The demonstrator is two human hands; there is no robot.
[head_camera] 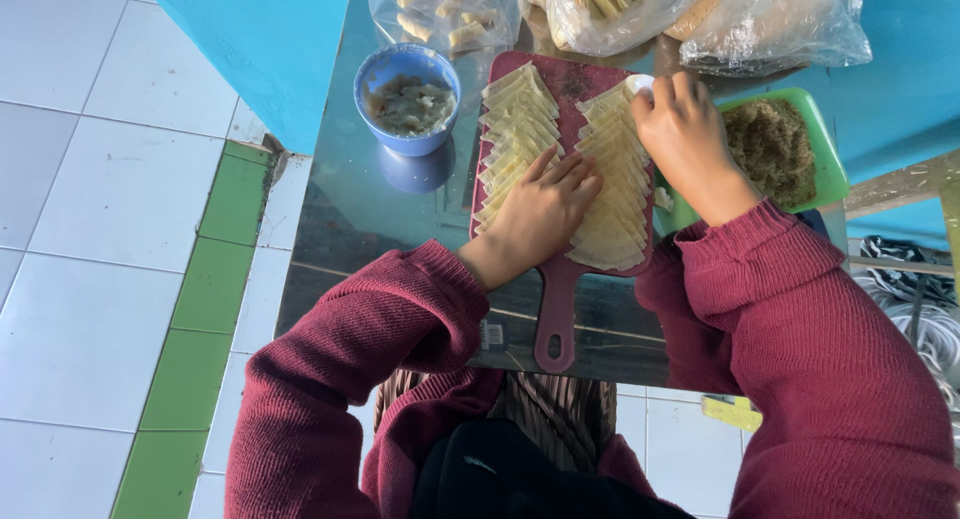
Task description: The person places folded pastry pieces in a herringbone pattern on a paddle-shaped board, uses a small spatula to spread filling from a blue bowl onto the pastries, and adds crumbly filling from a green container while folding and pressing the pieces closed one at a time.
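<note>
Thin, pale yellow pastry wrappers, cut square and matte like dry dough, lie fanned in two overlapping rows on a dark pink plastic cutting board with a handle. The left hand rests flat on them, fingers spread and loose, gripping nothing. The right hand curls over the far end of the right row, fingertips pinching a wrapper's edge. Just right of that hand sits a green tray of crumbly brown filling. Left of the left hand stands a blue bowl of greyish paste. Beyond both hands lie crinkled clear plastic bags on the glossy tabletop.
</note>
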